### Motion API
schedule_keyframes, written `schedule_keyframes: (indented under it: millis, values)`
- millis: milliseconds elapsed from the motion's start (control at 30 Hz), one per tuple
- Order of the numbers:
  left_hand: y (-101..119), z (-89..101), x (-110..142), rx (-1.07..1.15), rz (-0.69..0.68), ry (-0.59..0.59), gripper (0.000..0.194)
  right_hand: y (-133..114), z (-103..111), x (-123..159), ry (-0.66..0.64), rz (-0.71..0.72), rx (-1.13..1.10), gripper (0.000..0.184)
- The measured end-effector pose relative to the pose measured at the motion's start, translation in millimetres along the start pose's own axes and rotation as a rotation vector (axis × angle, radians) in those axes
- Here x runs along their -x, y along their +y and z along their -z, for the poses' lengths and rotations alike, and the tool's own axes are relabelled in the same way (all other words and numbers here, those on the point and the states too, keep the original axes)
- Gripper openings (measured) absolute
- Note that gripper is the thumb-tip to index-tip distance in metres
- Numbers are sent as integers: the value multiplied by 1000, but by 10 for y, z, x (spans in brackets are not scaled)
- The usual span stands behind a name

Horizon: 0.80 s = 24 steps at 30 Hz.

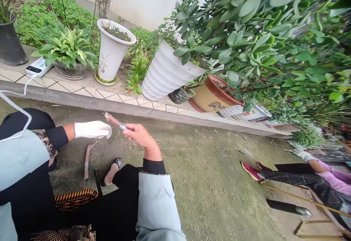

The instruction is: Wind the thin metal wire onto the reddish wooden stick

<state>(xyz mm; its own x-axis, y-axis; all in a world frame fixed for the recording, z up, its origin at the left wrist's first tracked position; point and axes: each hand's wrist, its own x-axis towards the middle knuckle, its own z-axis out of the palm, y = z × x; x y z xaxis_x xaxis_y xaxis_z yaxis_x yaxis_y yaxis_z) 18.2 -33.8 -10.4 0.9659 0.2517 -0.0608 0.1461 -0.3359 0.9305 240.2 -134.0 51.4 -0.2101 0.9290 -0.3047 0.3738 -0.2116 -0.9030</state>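
Note:
My right hand [140,135], bare, is closed around the lower end of a short brown stick [111,118]. A silvery wrapping circles the stick just above my fingers. Facing it is my left hand [92,129] in a white knitted glove, its fingers pressed together. A fine strand, wire or thread, seems to run from the glove's fingertips to the wrapped part of the stick. On the ground below the glove lies a second, bent stick [87,158] with a pale band around it.
A tiled ledge [117,97] carries potted plants, among them a white pot [109,56] and a tilted ribbed pot [167,71]. A white power bank [39,66] with a cable sits there. A woven basket [75,199] is by my legs. Another person in red shoes [251,171] sits at right.

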Motion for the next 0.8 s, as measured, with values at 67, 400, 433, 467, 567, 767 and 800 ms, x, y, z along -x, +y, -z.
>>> schedule_keyframes:
  millis: [67,400,433,467,567,767,800]
  values:
    - [4,-41,-3,73,52,-145,36,72,38,-34,119,-23,-7,29]
    - [242,-12,19,-320,-31,-131,28,83,-283,-204,-215,-387,789,15]
    - [256,10,33,-341,-31,-125,27,49,-321,-182,-392,-357,692,15]
    - [262,27,49,-331,-40,-120,27,15,-342,-149,-536,-307,555,16]
    - [248,43,101,-129,-57,-89,29,-56,-293,-20,-531,-92,101,27]
    - [270,-39,183,83,3,-56,36,71,-125,-10,347,17,-239,34]
    - [284,-58,193,16,-16,-74,33,106,-151,-54,397,-49,-135,32]
